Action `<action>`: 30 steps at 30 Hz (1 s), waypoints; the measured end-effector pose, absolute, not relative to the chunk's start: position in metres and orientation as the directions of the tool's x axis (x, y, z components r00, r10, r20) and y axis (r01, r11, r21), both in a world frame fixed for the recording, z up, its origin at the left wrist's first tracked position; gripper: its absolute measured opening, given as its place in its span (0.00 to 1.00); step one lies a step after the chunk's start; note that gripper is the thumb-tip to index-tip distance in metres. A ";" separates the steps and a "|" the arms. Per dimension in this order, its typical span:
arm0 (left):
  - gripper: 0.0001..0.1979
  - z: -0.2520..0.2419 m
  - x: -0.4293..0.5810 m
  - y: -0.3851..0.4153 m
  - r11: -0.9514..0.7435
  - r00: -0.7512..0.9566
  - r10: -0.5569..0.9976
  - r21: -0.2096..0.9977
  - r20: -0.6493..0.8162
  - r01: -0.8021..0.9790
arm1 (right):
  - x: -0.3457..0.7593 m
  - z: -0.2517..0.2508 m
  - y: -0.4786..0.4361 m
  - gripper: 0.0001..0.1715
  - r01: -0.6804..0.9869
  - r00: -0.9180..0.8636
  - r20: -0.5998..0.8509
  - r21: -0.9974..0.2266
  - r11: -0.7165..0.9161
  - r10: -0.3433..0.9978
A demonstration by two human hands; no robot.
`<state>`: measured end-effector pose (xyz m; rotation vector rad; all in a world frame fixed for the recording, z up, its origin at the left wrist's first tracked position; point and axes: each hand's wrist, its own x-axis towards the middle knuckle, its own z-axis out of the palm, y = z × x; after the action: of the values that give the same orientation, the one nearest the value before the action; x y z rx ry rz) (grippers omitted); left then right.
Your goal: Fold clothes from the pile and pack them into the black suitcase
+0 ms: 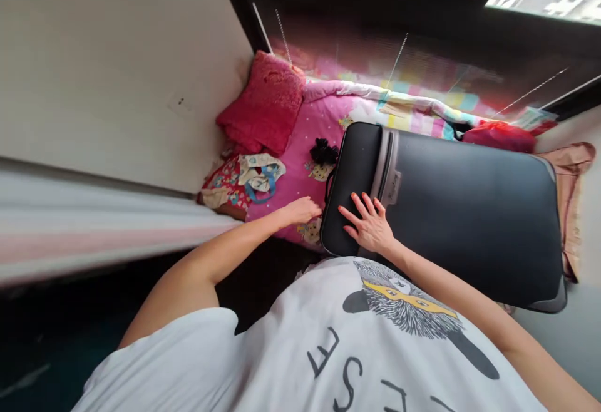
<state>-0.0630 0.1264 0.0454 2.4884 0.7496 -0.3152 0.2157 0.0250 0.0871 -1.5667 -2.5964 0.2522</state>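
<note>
A large black suitcase (469, 211) lies flat on a bed with a pink sheet (300, 174). My right hand (369, 224) rests flat on the near end of the suitcase, fingers spread, beside its grey zipper band. My left hand (300, 210) reaches to the suitcase's left edge near the black side handle (328, 181); its fingertips are curled against that edge and partly hidden.
A red fluffy pillow (265, 108) lies at the bed's head by the white wall (117, 67). A patterned cloth bag with blue handles (246, 180) and a black hair scrunchie (323, 149) lie on the sheet. A colourful blanket (399, 102) runs along the window side.
</note>
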 end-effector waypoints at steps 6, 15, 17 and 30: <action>0.10 0.049 -0.075 0.029 -0.592 0.717 0.604 0.407 -0.348 0.696 | 0.216 0.092 0.026 0.31 0.858 -0.479 0.066 -0.177 0.483 0.875; 0.15 0.039 -0.006 -0.065 -0.229 0.426 0.803 0.446 -0.415 0.865 | 0.225 0.092 0.030 0.31 0.798 -0.566 0.074 -0.202 0.568 0.821; 0.17 0.035 0.020 -0.082 -0.140 0.326 0.843 0.411 -0.428 0.901 | 0.223 0.099 0.027 0.30 0.794 -0.563 0.078 -0.227 0.564 0.823; 0.19 0.041 0.060 -0.105 0.068 0.049 0.869 0.217 -0.492 0.974 | 0.402 0.116 -0.161 0.21 0.636 -0.209 -0.590 -0.688 -0.350 0.780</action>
<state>0.0599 -0.1054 0.0408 1.8278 1.8473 -0.2704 0.4022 -0.1609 0.1156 -1.8844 -1.7062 1.6047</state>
